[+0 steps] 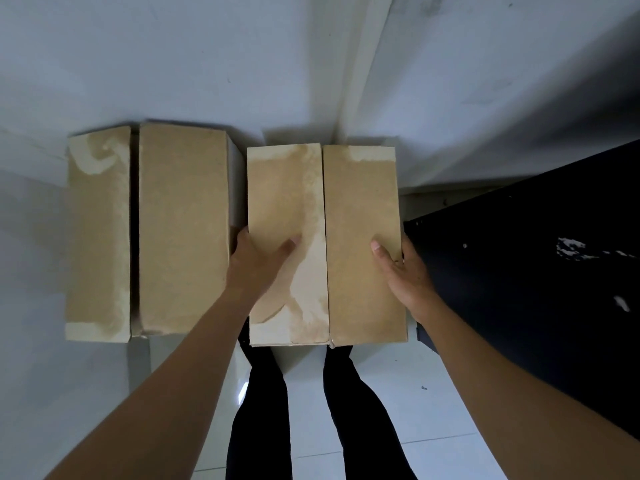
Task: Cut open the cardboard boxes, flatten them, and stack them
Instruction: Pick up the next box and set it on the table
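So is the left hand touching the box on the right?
Touching. The head view shows the left hand gripping the right box: its thumb lies flat on the top and its fingers wrap round the left edge.

Bare arms on this one; left forearm (194, 358) and right forearm (502, 372) are uncovered from the fingers all the way back to the frame edge; left hand (256, 259) and right hand (405, 271) are bare too; thumbnails (295, 241) short and plain; nearer than the fingers, between the two forearms, legs in plain black trousers (266, 420), fairly close-fitting.
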